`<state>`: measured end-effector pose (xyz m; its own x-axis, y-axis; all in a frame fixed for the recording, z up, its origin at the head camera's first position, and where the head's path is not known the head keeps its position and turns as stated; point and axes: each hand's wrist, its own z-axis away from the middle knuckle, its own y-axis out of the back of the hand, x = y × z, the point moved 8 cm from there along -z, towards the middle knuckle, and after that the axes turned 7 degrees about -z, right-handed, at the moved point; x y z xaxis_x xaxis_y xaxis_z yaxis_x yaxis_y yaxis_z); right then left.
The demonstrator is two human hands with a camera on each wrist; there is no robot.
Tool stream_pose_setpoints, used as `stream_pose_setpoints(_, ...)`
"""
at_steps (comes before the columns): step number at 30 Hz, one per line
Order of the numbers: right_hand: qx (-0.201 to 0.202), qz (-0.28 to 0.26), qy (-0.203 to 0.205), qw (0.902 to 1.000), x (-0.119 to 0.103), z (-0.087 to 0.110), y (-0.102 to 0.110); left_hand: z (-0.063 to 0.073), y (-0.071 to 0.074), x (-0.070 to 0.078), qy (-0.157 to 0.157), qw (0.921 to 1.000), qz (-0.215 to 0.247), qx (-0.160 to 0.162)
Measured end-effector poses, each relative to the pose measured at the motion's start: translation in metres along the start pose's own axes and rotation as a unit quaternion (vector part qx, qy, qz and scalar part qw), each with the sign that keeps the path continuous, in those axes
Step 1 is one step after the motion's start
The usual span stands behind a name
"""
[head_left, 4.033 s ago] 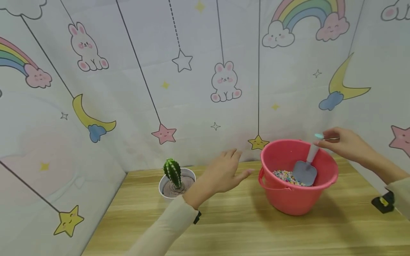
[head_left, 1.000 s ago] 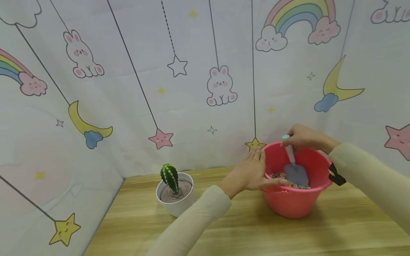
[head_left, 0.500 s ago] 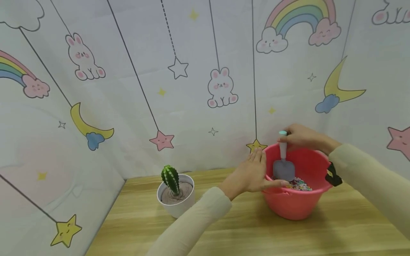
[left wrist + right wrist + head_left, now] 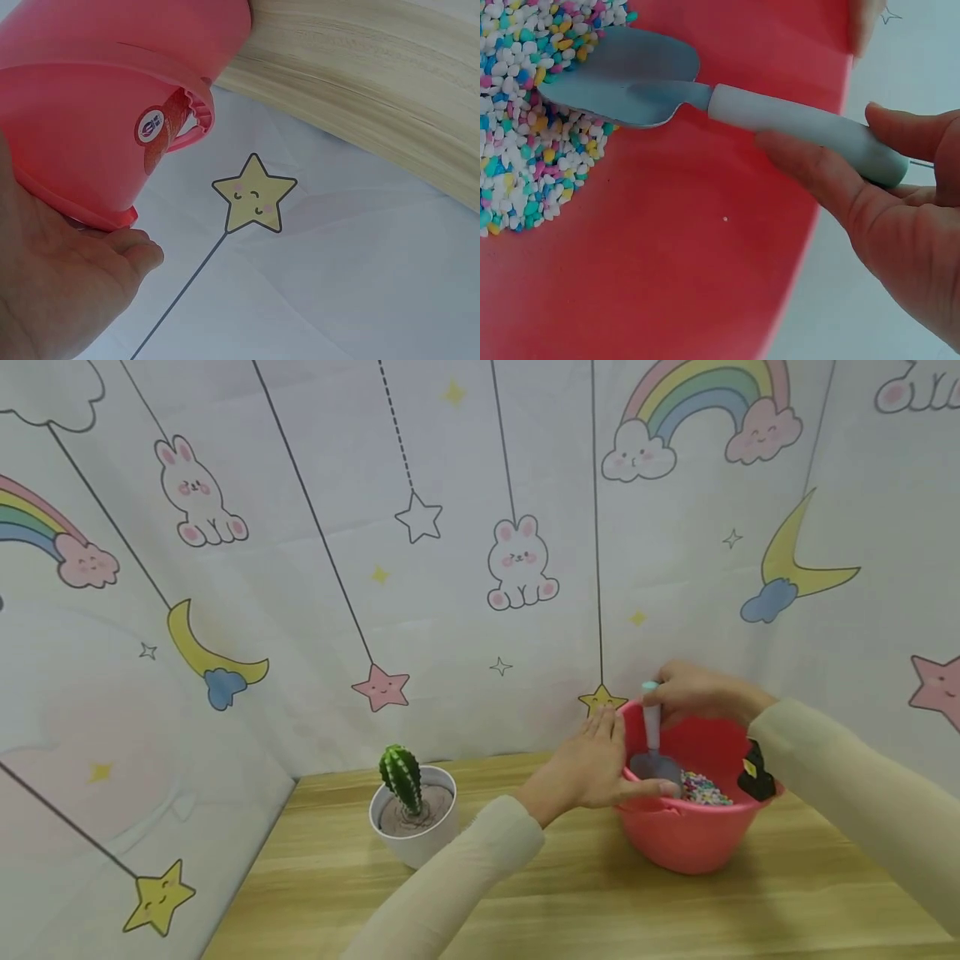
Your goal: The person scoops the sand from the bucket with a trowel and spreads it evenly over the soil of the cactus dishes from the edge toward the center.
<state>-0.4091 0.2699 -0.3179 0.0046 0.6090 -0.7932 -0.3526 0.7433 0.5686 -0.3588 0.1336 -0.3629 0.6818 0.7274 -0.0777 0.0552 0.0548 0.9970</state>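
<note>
My right hand (image 4: 892,225) pinches the handle (image 4: 802,124) of the trowel (image 4: 727,105); its long axis slopes from my fingertips (image 4: 780,147) down to the beads (image 4: 517,135) in the bucket (image 4: 686,845). My left hand (image 4: 588,768), fingers straight, touches the rim (image 4: 723,808).

From where I stand, left rim of the bucket (image 4: 693,843) is blocked by the left hand (image 4: 588,770). Trowel (image 4: 652,727) and right hand (image 4: 690,690) fill the back left; black wrist unit (image 4: 757,774) juts over the right side. Way in: above the pebbles (image 4: 703,789), between left hand and wrist unit. Left sleeve (image 4: 461,877) crosses the gap between bucket and pot (image 4: 401,847). Bucket front reachable over the table (image 4: 592,918), between left and right sleeve (image 4: 843,789).
</note>
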Motion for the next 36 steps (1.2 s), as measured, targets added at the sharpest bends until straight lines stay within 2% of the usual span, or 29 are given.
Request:
stream_pose_setpoints(9, -0.005, -0.053, -0.060, 0.9967, 0.013, -0.005, -0.007, 0.001, 0.002, 0.001, -0.007, 0.9999, -0.010, 0.010)
stream_pose_setpoints(17, -0.016, -0.078, -0.080, 0.9936, 0.015, -0.005, -0.010, 0.002, 0.003, 0.002, -0.005, 0.9998, -0.019, 0.000)
stream_pose_setpoints(30, -0.050, -0.083, -0.077, 0.9923, 0.019, -0.005, -0.015, -0.005, 0.000, 0.003, -0.001, 0.9999, -0.013, 0.006)
stream_pose_setpoints(36, -0.072, -0.096, -0.079, 0.9896, 0.022, -0.005, -0.014, -0.004, -0.001, 0.001, 0.005, 0.9999, -0.010, -0.002)
